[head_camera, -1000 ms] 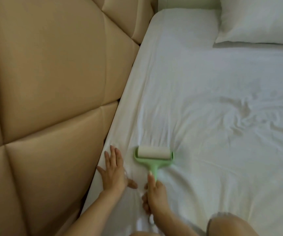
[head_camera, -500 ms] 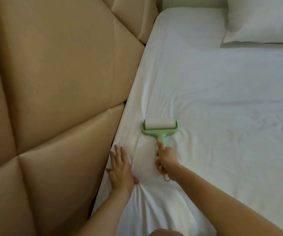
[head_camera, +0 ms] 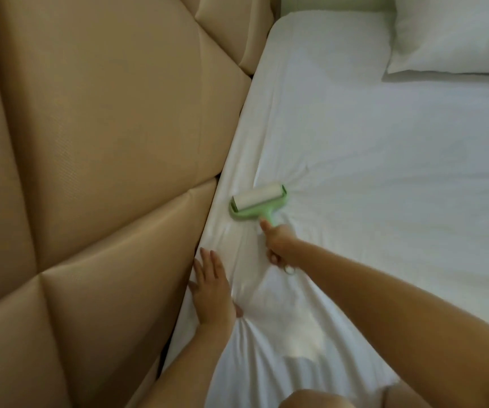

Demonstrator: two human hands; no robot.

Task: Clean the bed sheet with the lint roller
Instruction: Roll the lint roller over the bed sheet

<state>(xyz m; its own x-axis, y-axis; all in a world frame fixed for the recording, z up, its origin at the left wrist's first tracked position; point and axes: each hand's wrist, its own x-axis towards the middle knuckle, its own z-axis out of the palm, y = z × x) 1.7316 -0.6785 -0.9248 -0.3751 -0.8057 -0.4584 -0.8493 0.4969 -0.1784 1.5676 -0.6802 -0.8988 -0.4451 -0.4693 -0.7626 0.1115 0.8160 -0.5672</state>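
White fitted bed sheet (head_camera: 384, 172): spread over the mattress, creased and bunched near the lower centre. Pale green plastic lint roller with a white adhesive drum (head_camera: 258, 201): drum resting on the sheet close to the mattress's left edge, tilted slightly, handle pointing toward the person. Right hand (head_camera: 280, 244): fingers wrapped around the roller handle, forefinger laid along its stem, arm extended. Left hand (head_camera: 212, 290): flat, fingers straight and together, pressing the sheet at the mattress edge, just beside the wall panels. Tan padded leatherette wall panels (head_camera: 105, 142): adjoining the bed's left side. White pillow (head_camera: 455, 33): upper right, on the sheet.
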